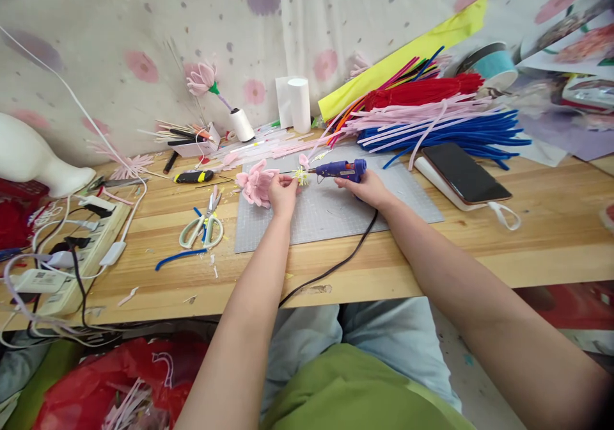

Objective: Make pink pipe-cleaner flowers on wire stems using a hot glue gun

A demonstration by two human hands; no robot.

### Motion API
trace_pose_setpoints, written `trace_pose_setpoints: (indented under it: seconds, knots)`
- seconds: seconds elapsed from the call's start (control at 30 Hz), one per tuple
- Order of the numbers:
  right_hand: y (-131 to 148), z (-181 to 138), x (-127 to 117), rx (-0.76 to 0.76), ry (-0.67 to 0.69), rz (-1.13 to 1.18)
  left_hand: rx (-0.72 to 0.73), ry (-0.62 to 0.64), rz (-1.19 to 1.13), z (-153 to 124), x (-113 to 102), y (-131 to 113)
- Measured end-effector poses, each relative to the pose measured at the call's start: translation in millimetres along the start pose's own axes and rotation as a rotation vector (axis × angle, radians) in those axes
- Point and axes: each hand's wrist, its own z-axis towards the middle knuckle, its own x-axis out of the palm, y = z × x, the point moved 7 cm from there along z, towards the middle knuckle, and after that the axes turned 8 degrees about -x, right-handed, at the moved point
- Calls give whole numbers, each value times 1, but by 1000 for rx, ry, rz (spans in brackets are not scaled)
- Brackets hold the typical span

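My right hand [367,188] is wrapped round a purple-blue hot glue gun [338,169], its nozzle pointing left. Right at the nozzle tip is a small spray of yellow-white flower stamens [301,175], pinched in the fingers of my left hand [284,193]. A pink fuzzy flower [256,185] made of pipe cleaners sits just left of that hand; whether the hand also touches it, I cannot tell. Under both hands lies a grey cutting mat [311,225]. A small pink petal piece [304,161] shows behind the stamens.
Scissors [206,222] and a yellow-black utility knife [193,176] lie left of the mat. Bundles of blue pipe cleaners [446,137] and red ones are piled behind right, near a phone [465,173]. The glue gun's black cord [336,267] runs over the front edge. A power strip [91,251] stands left.
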Motion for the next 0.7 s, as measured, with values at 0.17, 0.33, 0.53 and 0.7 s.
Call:
trace_pose_setpoints:
  seconds: [0.17, 0.33, 0.53, 0.7]
  knots:
    - [6, -1, 6, -38, 105, -44, -95, 27, -22, -13, -8, 5]
    - [5, -2, 10, -41, 119, -50, -57, 8, 41, -18, -10, 2]
    - [5, -2, 14, -60, 115, -68, -38, 15, 101, -19, -8, 2]
    - [5, 0, 15, -56, 97, -114, -32, 17, 141, -20, -7, 2]
